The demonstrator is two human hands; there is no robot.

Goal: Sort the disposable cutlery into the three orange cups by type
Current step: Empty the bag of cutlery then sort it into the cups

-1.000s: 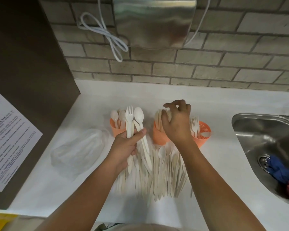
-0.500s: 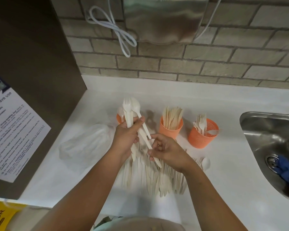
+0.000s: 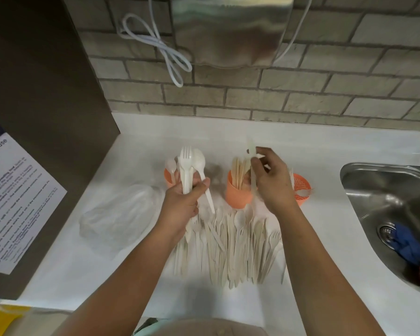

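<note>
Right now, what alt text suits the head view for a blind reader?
A person's left hand grips a white fork and spoon while the right hand pinches a pale piece above the middle orange cup; unsorted cutlery lies on the counter.

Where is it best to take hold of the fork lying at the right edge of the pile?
Pinch the fork by its neck below the tines, coming from above on the right: it lies flat, tines pointing away, with bare counter on that side.
</note>
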